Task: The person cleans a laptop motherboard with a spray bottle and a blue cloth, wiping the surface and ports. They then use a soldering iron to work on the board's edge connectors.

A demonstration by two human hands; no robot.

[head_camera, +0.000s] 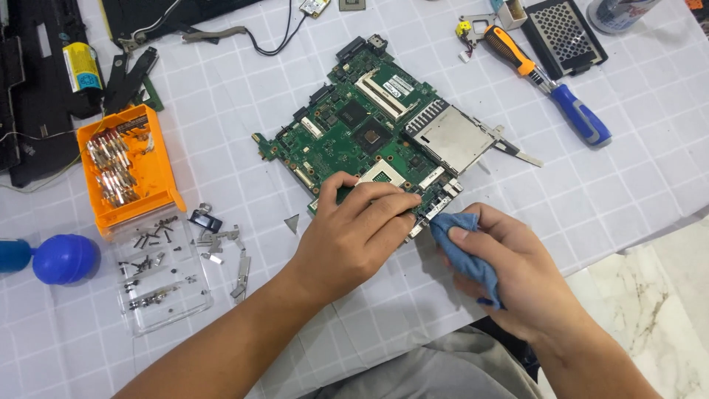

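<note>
Green circuit board [369, 137] lies flat on the white gridded table cover [628, 170], centre. L hand [354, 236] presses its near edge, fingers flat – no grasp. R hand [509, 273] pinches a blue cloth [461, 240] against the board's near-right corner.

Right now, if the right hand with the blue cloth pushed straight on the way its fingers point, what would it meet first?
The right hand points up-left, its blue cloth already at the near edge of the green circuit board. It would probably meet that edge first, right beside the left hand's fingertips resting on the board.
</note>
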